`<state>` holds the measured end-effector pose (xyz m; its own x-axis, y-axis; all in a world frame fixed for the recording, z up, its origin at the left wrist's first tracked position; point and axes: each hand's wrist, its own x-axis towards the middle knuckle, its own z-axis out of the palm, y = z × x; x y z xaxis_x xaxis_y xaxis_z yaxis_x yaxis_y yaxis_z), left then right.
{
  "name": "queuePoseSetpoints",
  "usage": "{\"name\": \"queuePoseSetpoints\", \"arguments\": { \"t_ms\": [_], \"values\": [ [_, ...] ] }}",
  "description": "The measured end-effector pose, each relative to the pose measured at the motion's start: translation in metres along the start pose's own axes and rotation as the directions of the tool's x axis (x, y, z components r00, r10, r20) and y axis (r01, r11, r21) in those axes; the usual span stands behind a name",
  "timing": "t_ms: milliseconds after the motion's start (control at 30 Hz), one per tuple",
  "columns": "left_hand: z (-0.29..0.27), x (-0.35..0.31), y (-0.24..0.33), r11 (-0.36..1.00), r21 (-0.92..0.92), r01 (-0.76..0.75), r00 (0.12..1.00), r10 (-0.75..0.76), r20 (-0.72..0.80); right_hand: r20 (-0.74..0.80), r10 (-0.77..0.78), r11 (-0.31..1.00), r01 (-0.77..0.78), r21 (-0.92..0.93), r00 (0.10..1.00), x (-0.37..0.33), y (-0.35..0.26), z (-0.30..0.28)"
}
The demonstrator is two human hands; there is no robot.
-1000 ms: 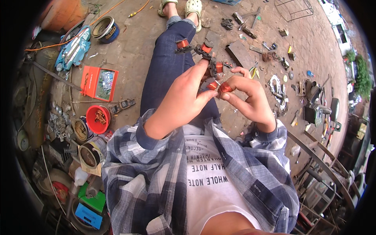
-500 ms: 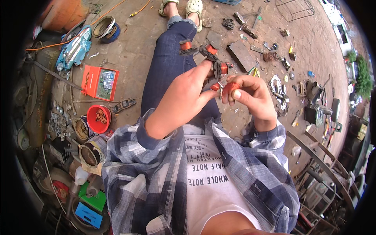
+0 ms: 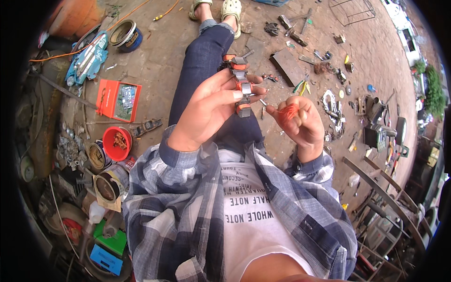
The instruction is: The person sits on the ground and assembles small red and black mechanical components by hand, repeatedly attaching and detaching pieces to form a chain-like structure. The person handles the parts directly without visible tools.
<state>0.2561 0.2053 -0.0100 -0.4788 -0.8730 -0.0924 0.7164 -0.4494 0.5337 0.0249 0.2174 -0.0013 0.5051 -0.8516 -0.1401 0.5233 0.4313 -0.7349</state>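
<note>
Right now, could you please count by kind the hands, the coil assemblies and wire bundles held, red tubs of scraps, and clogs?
Left hand, right hand: 2
Coil assembly: 1
Red wire bundle: 1
Red tub: 1
Clogs: 2
Total: 7

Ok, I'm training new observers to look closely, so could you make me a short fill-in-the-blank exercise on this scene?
1. The bare hand holding the tangled bundle of thin red wire is the person's ____; the other bare hand holds a dark segmented piece with orange windings.
2. The round red plastic bowl stands on the person's ____ side.
3. The long denim trousers are dark ____.

Missing words: right; left; blue.
</note>
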Motion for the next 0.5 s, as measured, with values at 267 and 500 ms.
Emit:
{"name": "queuePoseSetpoints", "arguments": {
  "t_ms": [267,500],
  "values": [
    [0.001,0.0,-0.013,0.992,0.124,-0.015,0.999,0.021,-0.043,-0.133,-0.157,0.847,0.203,0.492,0.979,0.013,0.004,0.015],
    [0.015,-0.004,-0.034,0.945,0.288,-0.152,0.972,0.196,-0.132,-0.389,-0.271,0.826,0.42,0.377,0.881,0.027,0.01,0.025]
  ]
}}
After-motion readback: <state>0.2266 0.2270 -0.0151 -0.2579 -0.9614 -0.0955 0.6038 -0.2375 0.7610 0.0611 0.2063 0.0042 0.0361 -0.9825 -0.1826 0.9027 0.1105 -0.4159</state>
